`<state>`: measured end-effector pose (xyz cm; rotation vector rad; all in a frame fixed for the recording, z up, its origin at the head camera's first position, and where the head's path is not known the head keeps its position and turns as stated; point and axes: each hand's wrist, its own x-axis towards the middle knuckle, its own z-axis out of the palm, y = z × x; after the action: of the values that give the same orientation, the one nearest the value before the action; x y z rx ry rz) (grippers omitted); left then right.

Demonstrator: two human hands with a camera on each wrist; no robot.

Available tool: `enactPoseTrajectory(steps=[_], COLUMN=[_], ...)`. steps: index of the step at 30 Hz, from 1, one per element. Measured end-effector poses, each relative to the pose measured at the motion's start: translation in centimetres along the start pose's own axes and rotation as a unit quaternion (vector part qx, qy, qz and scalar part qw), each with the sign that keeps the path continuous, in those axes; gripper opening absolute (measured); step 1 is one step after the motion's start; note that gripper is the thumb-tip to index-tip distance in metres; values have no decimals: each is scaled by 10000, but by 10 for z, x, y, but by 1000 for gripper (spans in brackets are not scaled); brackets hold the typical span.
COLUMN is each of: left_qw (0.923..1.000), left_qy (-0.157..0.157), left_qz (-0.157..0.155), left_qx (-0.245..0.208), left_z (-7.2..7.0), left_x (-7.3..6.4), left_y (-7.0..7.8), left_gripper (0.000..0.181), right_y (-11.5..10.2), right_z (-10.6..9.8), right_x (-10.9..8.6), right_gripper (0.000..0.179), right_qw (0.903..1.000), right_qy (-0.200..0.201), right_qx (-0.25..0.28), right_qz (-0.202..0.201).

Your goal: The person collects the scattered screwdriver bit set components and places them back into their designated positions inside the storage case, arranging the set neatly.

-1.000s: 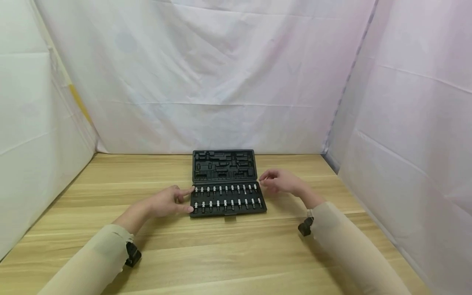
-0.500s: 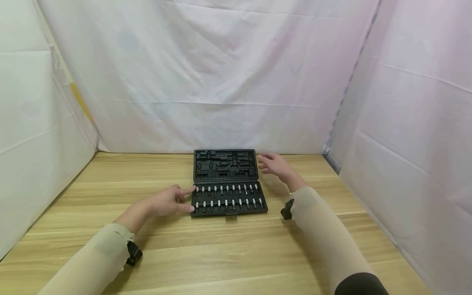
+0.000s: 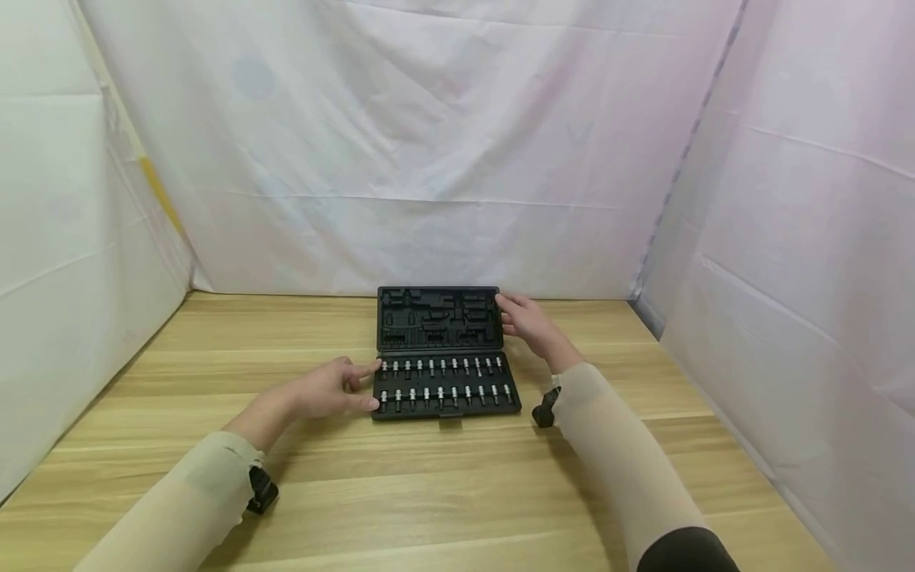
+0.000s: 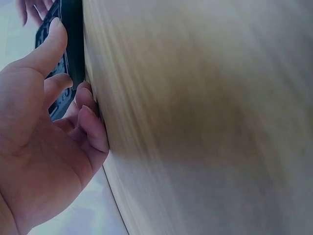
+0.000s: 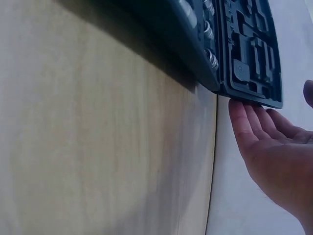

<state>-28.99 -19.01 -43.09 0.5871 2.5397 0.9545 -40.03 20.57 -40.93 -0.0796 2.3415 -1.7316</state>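
A black plastic bit socket case (image 3: 446,383) lies unfolded on the table, its lid (image 3: 439,319) at the far side showing moulded recesses. Two rows of silver bit sockets (image 3: 441,393) fill the near half. My left hand (image 3: 318,391) is at the case's left end, thumb and forefinger extended and touching its edge; the other fingers are curled below, beside the tabletop, in the left wrist view. At the lid's right edge is my right hand (image 3: 527,322). In the right wrist view its straight fingers (image 5: 244,120) touch that edge from outside, with the thumb apart.
The case stands on a light wood-grain table (image 3: 400,492). White cloth (image 3: 429,159) hangs behind the table and along both sides. A small black device (image 3: 261,490) sits at the left cuff, another black device (image 3: 546,407) at the right cuff.
My right hand has moved from beside the socket half, away from me, to the lid's right edge, and its fingers have straightened. The left hand keeps its place at the case's left end.
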Motion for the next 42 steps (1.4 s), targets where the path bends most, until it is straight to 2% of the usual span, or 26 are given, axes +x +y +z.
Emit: enactPoseTrajectory(steps=[5, 12, 17, 20, 23, 28, 34, 37, 42], left_qw=[10000, 10000, 10000, 10000, 9999, 9996, 9976, 9957, 9943], left_qy=[-14, -25, -15, -3, -8, -25, 561, 772, 832], left_qz=[-23, -22, -7, 4, 62, 271, 384, 458, 607], left_qx=[-65, 11, 49, 53, 88, 121, -104, -210, -293], left_z=[0, -1, -2, -2, -3, -8, -19, -22, -21], left_x=[0, 2, 3, 4, 4, -1, -7, -8, -6], left_y=[0, -2, -3, -2, -2, -8, -15, -8, 5], left_gripper=[87, 87, 87, 87, 86, 88, 83, 76, 64], right_y=[-4, -10, -12, -11, -9, -6, -3, -2, 4], right_z=[-2, -6, -10, -11, -12, -12, -13, -16, -17], right_x=[-6, -19, -27, -32, -40, -53, -68, -77, -88], right_gripper=[77, 72, 59, 41, 32, 45, 43, 41, 39], right_qw=[9991, 9965, 9962, 9967, 9969, 9962, 9926, 9912, 9861], right_qy=[123, 14, 24, 3, -51, -401, -745, -786, -865], right_qx=[391, 822, 813, 669, 526, 163, -170, -435, -914], right_qz=[-64, -158, -302, -460, -591, -750, -944, -968, -1083])
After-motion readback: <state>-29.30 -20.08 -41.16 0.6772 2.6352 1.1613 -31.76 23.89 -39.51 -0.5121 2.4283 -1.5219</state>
